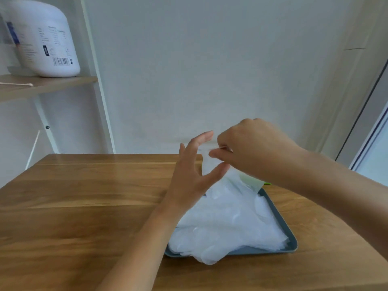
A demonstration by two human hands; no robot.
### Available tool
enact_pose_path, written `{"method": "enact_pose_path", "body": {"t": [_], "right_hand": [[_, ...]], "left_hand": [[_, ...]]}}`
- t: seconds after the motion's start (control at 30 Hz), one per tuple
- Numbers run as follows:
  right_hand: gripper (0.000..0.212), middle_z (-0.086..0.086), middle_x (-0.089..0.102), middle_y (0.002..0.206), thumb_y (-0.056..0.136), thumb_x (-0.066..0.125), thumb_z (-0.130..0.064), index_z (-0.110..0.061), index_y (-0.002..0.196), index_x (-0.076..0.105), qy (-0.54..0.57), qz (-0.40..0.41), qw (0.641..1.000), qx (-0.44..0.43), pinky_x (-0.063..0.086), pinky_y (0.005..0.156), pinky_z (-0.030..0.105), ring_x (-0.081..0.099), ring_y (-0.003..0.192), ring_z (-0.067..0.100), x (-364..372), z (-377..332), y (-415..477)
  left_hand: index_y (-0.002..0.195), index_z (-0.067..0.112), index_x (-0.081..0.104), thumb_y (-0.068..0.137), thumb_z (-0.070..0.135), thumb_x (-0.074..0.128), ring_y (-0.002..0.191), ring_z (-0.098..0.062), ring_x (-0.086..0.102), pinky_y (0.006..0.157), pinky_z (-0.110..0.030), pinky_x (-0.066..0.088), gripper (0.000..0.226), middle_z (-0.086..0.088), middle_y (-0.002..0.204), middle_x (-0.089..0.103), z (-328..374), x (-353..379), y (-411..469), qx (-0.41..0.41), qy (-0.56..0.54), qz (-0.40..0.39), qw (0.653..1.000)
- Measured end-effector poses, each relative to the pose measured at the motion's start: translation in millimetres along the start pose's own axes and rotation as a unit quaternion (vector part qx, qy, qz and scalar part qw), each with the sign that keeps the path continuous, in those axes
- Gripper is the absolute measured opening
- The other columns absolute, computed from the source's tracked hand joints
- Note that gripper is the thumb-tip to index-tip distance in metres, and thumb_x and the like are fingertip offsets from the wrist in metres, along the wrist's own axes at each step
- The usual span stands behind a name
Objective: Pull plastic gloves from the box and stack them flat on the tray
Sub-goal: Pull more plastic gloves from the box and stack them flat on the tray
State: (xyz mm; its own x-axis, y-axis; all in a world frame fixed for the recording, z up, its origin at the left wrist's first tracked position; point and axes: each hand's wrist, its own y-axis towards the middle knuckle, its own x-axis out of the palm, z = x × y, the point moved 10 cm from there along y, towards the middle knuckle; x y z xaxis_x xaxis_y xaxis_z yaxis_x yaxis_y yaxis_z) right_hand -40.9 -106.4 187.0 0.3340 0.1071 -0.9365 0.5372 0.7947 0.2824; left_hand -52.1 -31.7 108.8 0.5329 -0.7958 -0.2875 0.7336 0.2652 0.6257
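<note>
No legible text; only a barcode [60, 61] on the white jug [45, 19]

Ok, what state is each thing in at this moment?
Tray: flat on the table.
Glove pile: loosely stacked on the tray, some overhanging its near edge.
Held glove: lifted above the pile, not yet flat.
Right hand: pinching the held glove's edge.
Left hand: open, fingers spread, beside the held glove.
Box: mostly hidden behind the right forearm.
White jug: upright on the shelf.
</note>
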Motion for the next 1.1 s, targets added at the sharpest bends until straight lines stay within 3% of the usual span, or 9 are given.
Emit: {"method": "enact_pose_path", "body": {"t": [0.1, 0.17, 0.27, 0.4, 0.53, 0.73, 0.9, 1.0, 1.1], "right_hand": [[0.046, -0.002, 0.041, 0.062, 0.098, 0.041, -0.046, -0.025, 0.058, 0.033, -0.017, 0.006, 1.000, -0.010, 0.031, 0.050, 0.028, 0.043, 0.058, 0.017, -1, -3, 1], [0.048, 0.002, 0.045, 0.061, 0.098, 0.041, -0.045, -0.017, 0.059, 0.042, 0.015, 0.023, 1.000, -0.005, 0.039, 0.057, 0.033, 0.049, 0.063, 0.024, -3, 4, 1], [0.046, -0.002, 0.051, 0.047, 0.097, 0.044, -0.042, -0.017, 0.064, 0.064, 0.174, 0.020, 0.983, 0.050, 0.040, 0.050, 0.024, 0.048, 0.046, 0.012, -5, 30, -1], [0.044, -0.002, 0.038, 0.036, 0.101, 0.041, -0.035, -0.014, 0.074, 0.068, 0.447, -0.029, 0.887, 0.106, 0.025, 0.035, 0.017, 0.028, 0.031, 0.009, 12, 56, -8], [0.045, 0.002, 0.032, 0.037, 0.103, 0.037, -0.030, -0.005, 0.085, 0.070, 0.573, -0.035, 0.806, 0.147, 0.022, 0.032, 0.013, 0.021, 0.028, 0.010, 30, 72, -19], [0.042, 0.000, 0.032, 0.030, 0.103, 0.035, -0.025, -0.001, 0.093, 0.068, 0.633, -0.067, 0.744, 0.203, 0.021, 0.031, 0.013, 0.018, 0.024, 0.009, 85, 84, -39], [0.039, 0.020, 0.049, 0.062, 0.102, 0.040, -0.024, 0.002, 0.090, 0.067, 0.621, -0.084, 0.729, 0.276, 0.043, 0.039, 0.017, 0.038, 0.058, 0.028, 136, 93, -62], [0.038, 0.003, 0.048, 0.038, 0.102, 0.042, -0.025, -0.006, 0.076, 0.063, 0.558, -0.114, 0.761, 0.311, 0.038, 0.038, 0.020, 0.036, 0.032, 0.018, 173, 99, -72], [0.035, -0.004, 0.053, 0.041, 0.098, 0.050, -0.030, -0.014, 0.070, 0.063, 0.443, -0.121, 0.831, 0.315, 0.033, 0.036, 0.017, 0.040, 0.028, 0.009, 198, 110, -77]], "left_hand": [[0.098, 0.041, 0.057, 0.077, 0.052, 0.054, 0.095, 0.003, 0.059, 0.119, -0.049, 0.018, 0.023, 0.025, 0.094, 0.065, -2, -3, 1, 0.022, 0.053, 0.027, 0.998], [0.069, 0.032, 0.066, 0.081, 0.041, 0.058, 0.059, -0.014, 0.054, 0.120, -0.033, 0.020, 0.017, 0.001, 0.056, 0.057, -17, -3, 5, -0.014, 0.073, 0.010, 0.997], [0.070, 0.031, 0.075, 0.082, 0.033, 0.064, 0.061, -0.020, 0.055, 0.088, -0.026, 0.044, 0.016, -0.019, 0.069, 0.067, -39, 4, 3, -0.116, -0.024, -0.073, 0.990], [0.059, 0.013, 0.064, 0.089, 0.013, 0.061, 0.049, 0.002, 0.054, 0.064, -0.016, 0.038, 0.030, 0.010, 0.050, 0.059, -41, 5, -1, -0.190, -0.181, -0.101, 0.960], [0.052, 0.014, 0.067, 0.081, 0.019, 0.059, 0.048, -0.008, 0.058, 0.056, -0.020, 0.046, 0.031, -0.001, 0.053, 0.063, -54, -3, 1, -0.233, -0.293, -0.065, 0.925], [0.085, 0.001, 0.063, 0.069, 0.044, 0.067, 0.041, -0.007, 0.035, 0.044, -0.020, 0.025, 0.046, 0.004, 0.047, 0.044, -82, -13, -6, -0.281, -0.168, -0.107, 0.939], [0.060, 0.011, 0.056, 0.073, 0.050, 0.069, 0.044, -0.009, 0.038, 0.045, -0.017, 0.032, 0.043, 0.002, 0.050, 0.045, -97, -5, -15, -0.313, -0.025, -0.171, 0.934], [0.053, 0.015, 0.053, 0.079, 0.046, 0.074, 0.044, -0.010, 0.039, 0.048, -0.019, 0.036, 0.046, 0.004, 0.048, 0.050, -117, 0, -18, -0.325, 0.083, -0.185, 0.924], [0.061, 0.011, 0.059, 0.079, 0.037, 0.078, 0.044, -0.009, 0.040, 0.048, -0.020, 0.039, 0.037, 0.005, 0.049, 0.051, -132, 2, -21, -0.327, 0.124, -0.174, 0.921]]}}
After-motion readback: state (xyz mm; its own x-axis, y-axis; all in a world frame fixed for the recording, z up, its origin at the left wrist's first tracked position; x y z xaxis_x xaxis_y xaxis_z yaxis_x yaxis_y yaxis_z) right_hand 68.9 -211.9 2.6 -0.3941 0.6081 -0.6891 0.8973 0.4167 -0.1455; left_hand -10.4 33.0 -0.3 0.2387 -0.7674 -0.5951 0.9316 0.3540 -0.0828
